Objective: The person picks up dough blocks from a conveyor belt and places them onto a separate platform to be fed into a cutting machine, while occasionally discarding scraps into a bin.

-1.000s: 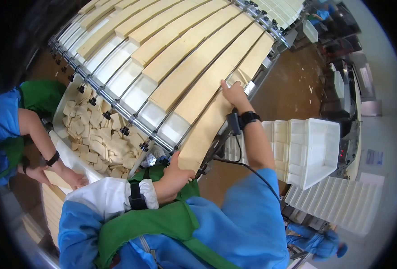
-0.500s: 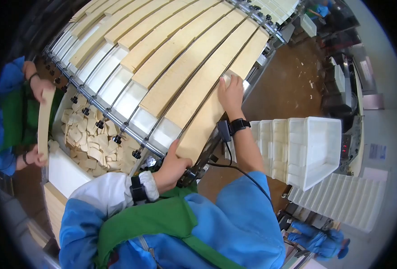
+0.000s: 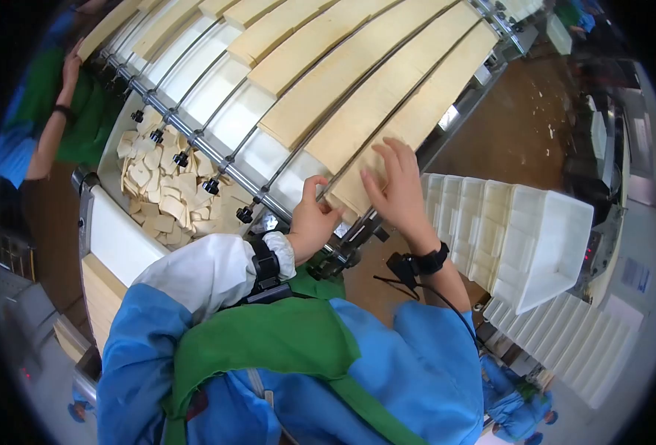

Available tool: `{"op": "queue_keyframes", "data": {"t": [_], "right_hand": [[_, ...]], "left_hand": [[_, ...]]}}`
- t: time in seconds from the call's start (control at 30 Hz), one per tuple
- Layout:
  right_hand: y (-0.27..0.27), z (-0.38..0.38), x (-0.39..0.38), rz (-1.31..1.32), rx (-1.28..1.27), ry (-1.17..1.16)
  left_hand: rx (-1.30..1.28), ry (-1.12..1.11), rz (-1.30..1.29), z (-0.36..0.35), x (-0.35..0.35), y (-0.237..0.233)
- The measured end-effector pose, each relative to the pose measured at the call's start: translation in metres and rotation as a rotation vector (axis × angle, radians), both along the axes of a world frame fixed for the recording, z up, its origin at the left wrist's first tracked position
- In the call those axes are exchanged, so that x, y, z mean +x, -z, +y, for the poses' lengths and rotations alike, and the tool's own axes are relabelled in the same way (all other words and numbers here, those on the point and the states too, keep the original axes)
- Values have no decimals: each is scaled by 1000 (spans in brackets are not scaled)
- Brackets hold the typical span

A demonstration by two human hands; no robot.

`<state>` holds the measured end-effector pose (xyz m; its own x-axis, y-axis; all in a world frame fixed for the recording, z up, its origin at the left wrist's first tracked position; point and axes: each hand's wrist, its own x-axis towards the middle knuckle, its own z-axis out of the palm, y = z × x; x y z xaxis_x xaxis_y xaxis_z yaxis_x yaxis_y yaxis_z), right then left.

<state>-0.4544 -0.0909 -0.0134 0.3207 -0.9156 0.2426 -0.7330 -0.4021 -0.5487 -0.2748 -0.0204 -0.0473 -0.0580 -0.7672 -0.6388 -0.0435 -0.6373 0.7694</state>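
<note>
In the rightmost lane of the machine lies a long, flat beige slab (image 3: pixel 356 191), its near end between my two hands. My left hand (image 3: pixel 311 227) is at that end, thumb and forefinger apart in a curve close to the slab's left corner. Over the slab's right side my right hand (image 3: pixel 402 194) has its fingers spread, fingertips right at the top surface. Thin metal rods divide this lane from the neighbouring slab (image 3: pixel 376 111). Black bands circle both my wrists, and a cable hangs from the right one.
A metal bar with black knobs (image 3: pixel 211 185) crosses the machine's front. Below it, a white bin (image 3: pixel 124 236) holds many small beige pieces (image 3: pixel 166 194). Stacked white crates (image 3: pixel 539 248) stand at right. At far left, a co-worker's hand (image 3: pixel 72 68) touches another slab (image 3: pixel 105 28).
Both my hands have let go of the slab, and their fingers have come apart. The co-worker's slab, held upright before, now lies at the machine's far left. The view has shifted.
</note>
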Motion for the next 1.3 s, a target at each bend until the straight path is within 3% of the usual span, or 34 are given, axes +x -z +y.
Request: {"op": "queue_keyframes", "data": {"t": [0.1,0.23,0.3,0.43,0.57,0.63,0.67,0.73,0.9,0.97,1.03,1.1,1.17,1.3], "right_hand": [[-1,16,10,83,61,-100],[11,22,23,253,147,-247],[18,17,21,455,67,-185],[21,15,26,483,58,-142],[-8,15,54,501,69,-204],[-20,15,77,454,15,-249],[-28,14,94,454,17,-288],[-36,14,132,417,-21,-418],[-68,52,267,158,14,-964],[-73,81,323,120,62,-1141],[-72,108,382,72,108,-1332],[-61,132,441,44,199,-1440],[-25,154,507,50,180,-1448],[57,196,648,127,81,-1385]], "left_hand": [[-18,114,-189,0,5,-2],[7,196,-255,-9,32,-11],[235,61,259,-16,64,-22],[138,153,355,-25,156,-75],[-63,-158,284,25,250,-93],[-176,-543,54,63,288,-70],[-180,-577,47,84,309,-52],[-41,-992,-260,123,342,-13],[110,-1263,-447,208,355,31],[120,-1321,-588,259,363,76],[114,-1473,-474,281,359,61],[86,-1578,-492,316,367,84],[130,-1597,-611,329,375,69],[195,-1595,-513,372,396,94]]}}
